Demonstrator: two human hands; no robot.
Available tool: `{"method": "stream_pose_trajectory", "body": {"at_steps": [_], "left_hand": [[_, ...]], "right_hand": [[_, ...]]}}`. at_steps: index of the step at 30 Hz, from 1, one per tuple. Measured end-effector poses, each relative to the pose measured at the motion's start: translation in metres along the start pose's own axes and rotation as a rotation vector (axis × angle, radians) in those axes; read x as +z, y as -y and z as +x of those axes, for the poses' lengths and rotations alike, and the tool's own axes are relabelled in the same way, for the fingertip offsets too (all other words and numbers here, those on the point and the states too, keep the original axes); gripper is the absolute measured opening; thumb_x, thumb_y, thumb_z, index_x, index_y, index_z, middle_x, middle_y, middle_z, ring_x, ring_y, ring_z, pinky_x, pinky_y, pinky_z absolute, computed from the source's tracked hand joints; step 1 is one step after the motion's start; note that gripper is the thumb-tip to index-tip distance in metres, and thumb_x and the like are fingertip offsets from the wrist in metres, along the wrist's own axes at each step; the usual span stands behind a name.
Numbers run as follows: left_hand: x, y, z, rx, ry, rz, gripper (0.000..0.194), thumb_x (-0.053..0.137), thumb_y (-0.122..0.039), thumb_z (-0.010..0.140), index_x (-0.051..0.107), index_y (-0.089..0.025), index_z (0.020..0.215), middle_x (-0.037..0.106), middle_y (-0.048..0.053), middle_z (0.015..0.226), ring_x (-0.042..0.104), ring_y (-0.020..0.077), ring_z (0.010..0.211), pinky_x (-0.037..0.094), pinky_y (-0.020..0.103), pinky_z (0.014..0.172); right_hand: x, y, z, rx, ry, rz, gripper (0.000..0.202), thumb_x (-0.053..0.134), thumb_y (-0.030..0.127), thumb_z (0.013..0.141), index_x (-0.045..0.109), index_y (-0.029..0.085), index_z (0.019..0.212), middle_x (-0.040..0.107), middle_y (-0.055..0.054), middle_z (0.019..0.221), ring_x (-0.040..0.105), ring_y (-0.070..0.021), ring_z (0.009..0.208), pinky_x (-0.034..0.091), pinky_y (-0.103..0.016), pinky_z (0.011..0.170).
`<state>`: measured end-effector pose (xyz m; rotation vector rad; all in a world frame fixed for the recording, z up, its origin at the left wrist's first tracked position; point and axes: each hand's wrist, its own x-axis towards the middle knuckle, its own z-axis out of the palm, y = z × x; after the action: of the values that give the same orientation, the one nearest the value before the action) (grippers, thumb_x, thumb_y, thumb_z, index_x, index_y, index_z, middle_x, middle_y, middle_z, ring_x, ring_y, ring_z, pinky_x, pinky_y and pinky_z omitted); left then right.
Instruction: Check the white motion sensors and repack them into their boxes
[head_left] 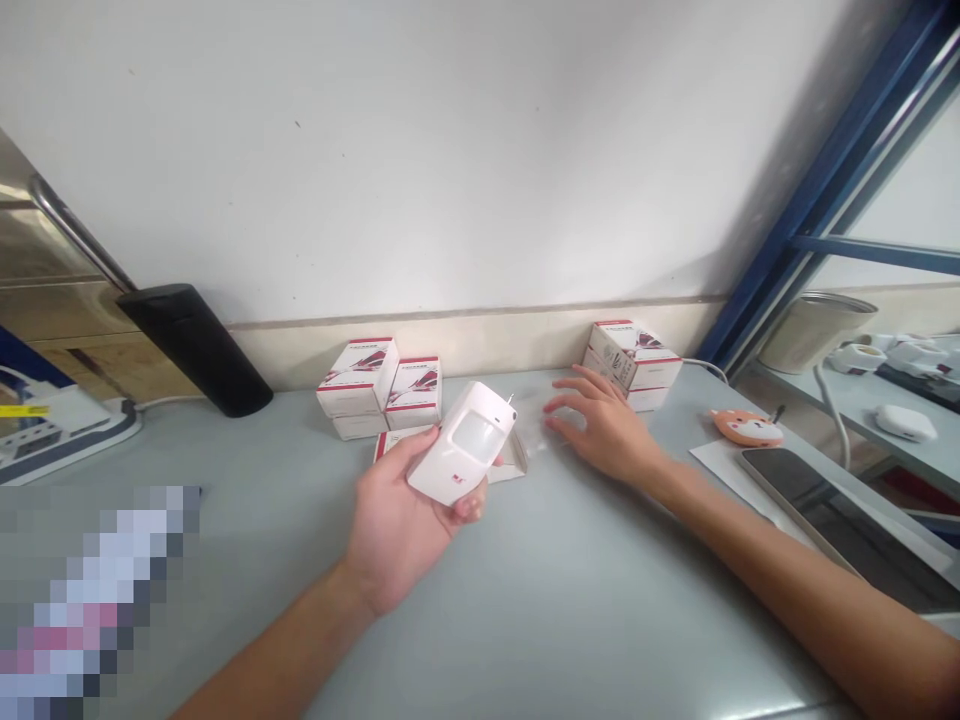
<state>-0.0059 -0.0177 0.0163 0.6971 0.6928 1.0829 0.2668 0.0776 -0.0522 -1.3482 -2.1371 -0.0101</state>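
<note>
Pale wall (450,150) stood behind a grey table (570,610), with a cream band along its foot. At the far left, a white plastic block (82,415) with a yellow label sat near the table's edge, and next came a black pad (199,350) on a bent metal rod (79,230), leaning at a slant. Pixelation hid whatever lay at the lower left. Further along, small white-and-red boxes (358,375) were grouped near the wall, some stacked. Just in front of them, the left hand (394,520) was closed around a white sensor (469,450), holding it tilted above the table, its pale window and small red mark facing up. An open box (514,462) lay behind the sensor, partly covered by it. Beside that box lay some clear plastic (534,425), and over its right side the right hand (600,425) was open, fingers spread and gripping nothing; whether they touched the plastic could not be told. Past that hand stood more boxes (651,355), then an orange case (748,428) with an animal face, and a dark-screened phone (847,520) partly over white paper (724,470). At the far right, a shelf (862,405) held a pot (814,330).
</note>
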Motion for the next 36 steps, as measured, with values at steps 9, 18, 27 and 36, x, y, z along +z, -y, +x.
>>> {"method": "stream_pose_trajectory", "body": {"at_steps": [9,18,27,36], "left_hand": [[0.007,0.002,-0.001,-0.021,-0.011,0.051,0.030,0.054,-0.037,0.098,0.068,-0.013,0.108,0.069,0.015,0.099,0.050,0.0155,0.060,0.040,0.033,0.062],[0.004,0.006,-0.001,-0.043,-0.016,0.068,0.029,0.055,-0.041,0.098,0.064,-0.016,0.111,0.067,0.011,0.097,0.049,0.0154,0.060,0.039,0.034,0.064],[0.005,0.006,-0.004,0.143,-0.010,0.185,0.035,0.057,-0.042,0.096,0.062,-0.023,0.126,0.064,0.007,0.102,0.048,0.0163,0.066,0.037,0.034,0.069],[0.000,0.005,-0.004,0.055,0.060,0.369,0.040,0.056,-0.051,0.096,0.063,-0.027,0.127,0.066,0.005,0.101,0.047,0.0133,0.064,0.031,0.033,0.068]], "right_hand": [[-0.021,0.008,0.009,0.031,-0.244,0.181,0.012,0.064,0.033,0.100,0.074,0.028,0.096,0.072,-0.005,0.133,0.043,-0.0335,0.151,0.037,-0.058,0.123],[-0.036,0.027,0.007,-0.150,-0.355,0.240,0.007,0.063,0.026,0.100,0.069,0.029,0.098,0.070,-0.007,0.133,0.052,-0.0342,0.145,0.042,-0.060,0.119],[-0.041,0.043,0.003,-0.221,-0.404,0.204,0.009,0.064,0.019,0.099,0.066,0.027,0.100,0.068,-0.008,0.131,0.056,-0.0340,0.140,0.043,-0.059,0.116],[-0.043,0.049,0.002,-0.279,-0.537,0.148,0.013,0.067,0.016,0.096,0.065,0.027,0.102,0.067,-0.009,0.124,0.060,-0.0334,0.131,0.045,-0.056,0.111]]}}
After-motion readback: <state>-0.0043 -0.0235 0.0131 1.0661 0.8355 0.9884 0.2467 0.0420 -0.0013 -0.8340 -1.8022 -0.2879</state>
